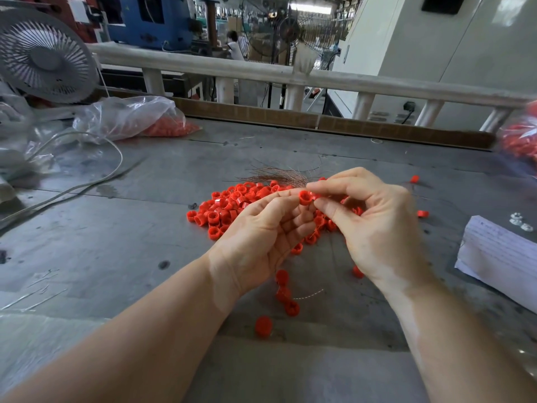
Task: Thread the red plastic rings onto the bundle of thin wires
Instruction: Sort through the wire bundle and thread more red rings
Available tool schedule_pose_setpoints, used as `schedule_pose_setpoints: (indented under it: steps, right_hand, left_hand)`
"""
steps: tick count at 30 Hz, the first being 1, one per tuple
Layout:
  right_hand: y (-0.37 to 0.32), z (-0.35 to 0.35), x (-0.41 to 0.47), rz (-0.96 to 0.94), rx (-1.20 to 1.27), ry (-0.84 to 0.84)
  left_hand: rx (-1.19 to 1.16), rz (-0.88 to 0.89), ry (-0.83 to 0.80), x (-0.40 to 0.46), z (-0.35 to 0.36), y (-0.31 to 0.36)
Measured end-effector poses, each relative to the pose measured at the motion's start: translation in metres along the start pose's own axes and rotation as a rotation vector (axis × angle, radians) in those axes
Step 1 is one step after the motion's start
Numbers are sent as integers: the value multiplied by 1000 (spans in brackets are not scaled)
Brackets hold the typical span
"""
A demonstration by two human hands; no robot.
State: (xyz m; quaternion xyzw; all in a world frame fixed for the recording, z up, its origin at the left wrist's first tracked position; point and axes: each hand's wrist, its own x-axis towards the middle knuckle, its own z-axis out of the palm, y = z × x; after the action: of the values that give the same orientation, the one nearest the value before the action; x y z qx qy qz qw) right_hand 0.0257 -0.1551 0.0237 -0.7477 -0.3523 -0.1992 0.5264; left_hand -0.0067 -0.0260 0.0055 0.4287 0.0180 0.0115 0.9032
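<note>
Hands meet above the table (116, 242): left hand (261, 228) pinches a red ring (305, 197), right hand (374, 225) pinches the wire bundle (279, 176); keep strands tight together, I'd say.

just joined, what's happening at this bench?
A person is threading red plastic rings onto thin wires. The left hand holds one red ring up at its fingertips, while the right hand pinches the wire bundle, whose ends fan out behind the hands. A pile of loose rings lies on the grey table under the hands, and a short string of threaded rings lies nearer the person. A bag of more rings sits at far left.
</note>
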Motion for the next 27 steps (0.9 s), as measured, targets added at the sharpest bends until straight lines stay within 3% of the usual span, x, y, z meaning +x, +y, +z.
schedule_pose_setpoints:
  steps: [12,19,27]
  right_hand:
    - [0,2,-1,-69,-69,-36]
    - [2,2,0,15,-11,-8]
    - [3,1,-1,-85,-110,-14]
  left_hand:
    - [32,9,-8,-2,1,-1]
    - [49,6,18,-1,2,-1]
    - [86,35,-9,-1,1,-2]
